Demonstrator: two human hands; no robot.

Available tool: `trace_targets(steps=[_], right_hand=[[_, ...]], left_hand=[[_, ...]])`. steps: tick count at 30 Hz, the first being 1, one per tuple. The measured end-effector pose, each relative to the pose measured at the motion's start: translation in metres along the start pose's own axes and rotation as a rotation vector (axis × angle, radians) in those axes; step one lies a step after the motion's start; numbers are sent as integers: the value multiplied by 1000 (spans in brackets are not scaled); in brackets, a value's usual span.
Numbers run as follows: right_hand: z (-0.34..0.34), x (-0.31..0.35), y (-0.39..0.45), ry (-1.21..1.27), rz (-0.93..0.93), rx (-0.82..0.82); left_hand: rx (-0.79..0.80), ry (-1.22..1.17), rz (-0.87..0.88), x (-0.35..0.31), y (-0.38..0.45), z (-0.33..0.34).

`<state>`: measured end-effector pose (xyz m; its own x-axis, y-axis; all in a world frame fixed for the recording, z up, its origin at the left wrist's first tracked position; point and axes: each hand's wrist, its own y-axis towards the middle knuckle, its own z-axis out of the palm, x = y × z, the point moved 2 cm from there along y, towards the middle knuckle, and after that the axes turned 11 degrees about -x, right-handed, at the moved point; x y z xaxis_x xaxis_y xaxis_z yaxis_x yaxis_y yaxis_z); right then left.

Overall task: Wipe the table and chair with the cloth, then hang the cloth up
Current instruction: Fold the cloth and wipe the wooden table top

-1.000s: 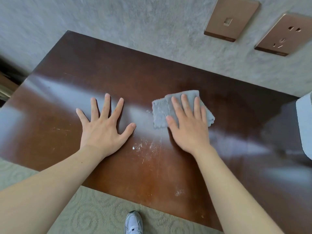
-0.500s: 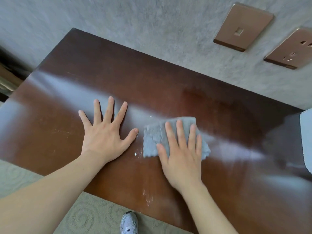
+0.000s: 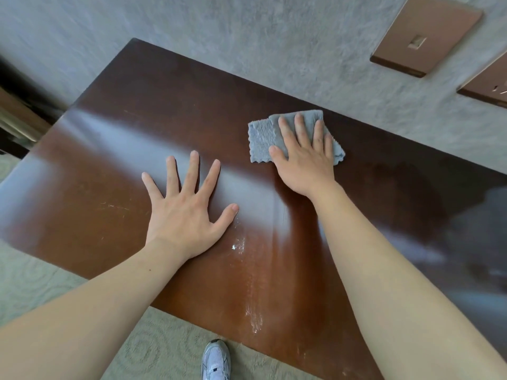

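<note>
A: Start with the room; what surrounds the work?

B: A grey textured wall [image 3: 247, 31] runs behind the worktop [image 3: 170, 100]; the brown worktop is glossy, with glare across its middle; pale patterned carpet [image 3: 153, 349] lies below its near edge; two bronze plates are fixed to the wall, a switch plate [image 3: 426, 37] and, partly cut off at the right, a socket plate [image 3: 488, 86].

A: And the hands?

B: Well apart; the left hand [image 3: 186, 212] lies flat with fingers spread and holds nothing, I judge as a brace while the person leans in; the right hand [image 3: 304, 154] presses straight fingers down on the cloth [image 3: 263, 135], which spreads the pressure for wiping.

A: Where is the cloth exactly?

B: On the far part of the worktop, near the wall edge, folded, grey, mostly under the right palm.

A: Anything left to clean?

B: White smears [image 3: 240, 246] just beside the left thumb, and more near the front edge; a grey shoe [image 3: 216, 360] shows on the carpet; no chair is visible.
</note>
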<state>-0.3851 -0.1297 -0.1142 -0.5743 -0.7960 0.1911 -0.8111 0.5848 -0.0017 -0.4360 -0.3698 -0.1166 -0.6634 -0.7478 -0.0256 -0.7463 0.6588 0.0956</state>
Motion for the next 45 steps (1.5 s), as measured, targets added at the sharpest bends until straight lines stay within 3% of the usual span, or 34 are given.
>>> trace_targets(steps=[7,10,14,16,18,21,26,39,45], right_hand=[[-10,14,-138,66,33,-42],[-17,16,-183,307,124,-31],[-38,25,-225,662,269,-13],[-42,34,-241,714,203,-19],[-34,44,-253,572,66,18],[-10,54,-261,129,-59,63],[5,62,-221,-44,-49,6],[9,65,30,-17,10,13],[9,62,22,-8,-83,32]], left_hand=[[46,-153,33,0,-5,-19],[44,-262,97,4,-21,-29],[37,-207,212,11,-60,-32],[43,-140,224,19,-71,-29],[62,-79,179,24,-73,-24],[61,-41,142,24,-71,-18],[17,-57,157,27,-70,-12],[-42,-95,135,27,-69,-11],[-52,-96,133,27,-71,-12]])
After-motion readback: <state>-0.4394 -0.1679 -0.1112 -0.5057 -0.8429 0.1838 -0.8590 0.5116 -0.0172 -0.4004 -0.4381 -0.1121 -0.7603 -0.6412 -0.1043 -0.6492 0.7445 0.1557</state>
